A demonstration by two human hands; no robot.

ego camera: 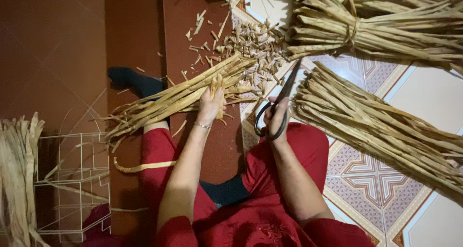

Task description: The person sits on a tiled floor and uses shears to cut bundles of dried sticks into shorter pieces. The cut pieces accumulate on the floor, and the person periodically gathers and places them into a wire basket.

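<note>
My left hand point(211, 105) grips a bundle of dry tan plant strips point(178, 95) that lies slanted across my lap, its cut ends pointing up and right. My right hand point(278, 117) holds black-handled scissors point(282, 98) by the loops, blades pointing up toward the bundle's ends and looking closed together. A heap of short cut-off pieces point(251, 44) lies on the floor just beyond the bundle's tips. I sit in red clothes with dark socks, one foot point(132, 80) stretched out under the bundle.
A tied sheaf of dry strips point(381, 22) lies at the top right, another loose sheaf point(381, 126) on the patterned tile to the right. A white wire rack point(72, 179) and more strips point(17, 179) stand at the lower left on the brown floor.
</note>
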